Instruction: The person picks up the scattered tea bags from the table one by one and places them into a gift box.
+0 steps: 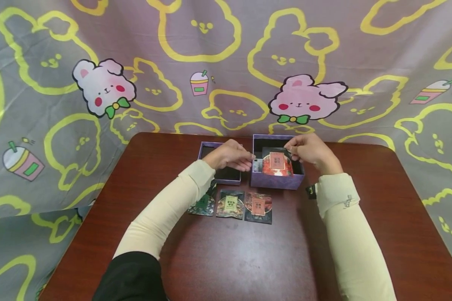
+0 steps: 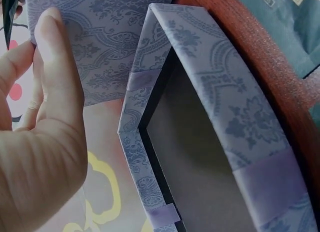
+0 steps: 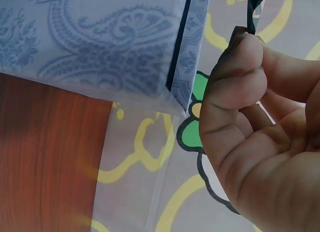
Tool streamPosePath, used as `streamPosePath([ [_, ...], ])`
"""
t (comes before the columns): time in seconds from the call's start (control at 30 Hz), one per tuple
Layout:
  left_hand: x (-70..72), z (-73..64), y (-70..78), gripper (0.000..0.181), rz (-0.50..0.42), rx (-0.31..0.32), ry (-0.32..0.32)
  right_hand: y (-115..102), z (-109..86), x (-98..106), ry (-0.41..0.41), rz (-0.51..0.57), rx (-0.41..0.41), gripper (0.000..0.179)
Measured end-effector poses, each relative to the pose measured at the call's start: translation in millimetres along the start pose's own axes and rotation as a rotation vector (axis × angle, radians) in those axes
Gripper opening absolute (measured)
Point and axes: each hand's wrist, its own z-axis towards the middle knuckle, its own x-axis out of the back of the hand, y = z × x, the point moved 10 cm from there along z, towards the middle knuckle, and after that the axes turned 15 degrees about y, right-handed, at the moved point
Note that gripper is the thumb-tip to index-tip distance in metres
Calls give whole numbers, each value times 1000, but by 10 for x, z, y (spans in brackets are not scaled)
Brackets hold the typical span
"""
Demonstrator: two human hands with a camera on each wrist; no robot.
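Observation:
A purple patterned box (image 1: 276, 181) with a dark inside stands near the back of the table. My right hand (image 1: 312, 151) pinches the upper right corner of a dark flat packet (image 1: 286, 168) with a red label. The packet stands upright over the box's opening and overlaps its front wall in the head view. My left hand (image 1: 231, 155) pinches the rim of the box's left wall, its thumb (image 2: 50, 37) against the patterned outside. A small pale printed item (image 1: 257, 165) shows inside the box, left of the packet.
A shallow purple tray-like box part (image 1: 227, 182) with a black inside lies left of the box. In front are three flat packets: one green-labelled (image 1: 203, 205), one yellow-labelled (image 1: 230, 205), one red-labelled (image 1: 258, 207). A small dark item (image 1: 311, 192) lies beside the right sleeve. A patterned curtain (image 1: 226, 62) hangs behind.

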Motion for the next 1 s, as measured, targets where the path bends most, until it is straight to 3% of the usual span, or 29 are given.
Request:
streamPosePath([
  [0.4,11,-2,0,39,-1,-9,2,-41,147,-15,30,-20,-20,22],
  [0.67,-28,-25,24,37,4,-12,-8,-66,186,54,118,-91,-16,20],
  [0.9,-7,-32,5,34,8,8,7,-118,163,-73,52,-146,27,25],
  [1.0,16,-30,-6,31,7,10,15,-143,129,-60,69,-177,46,26],
])
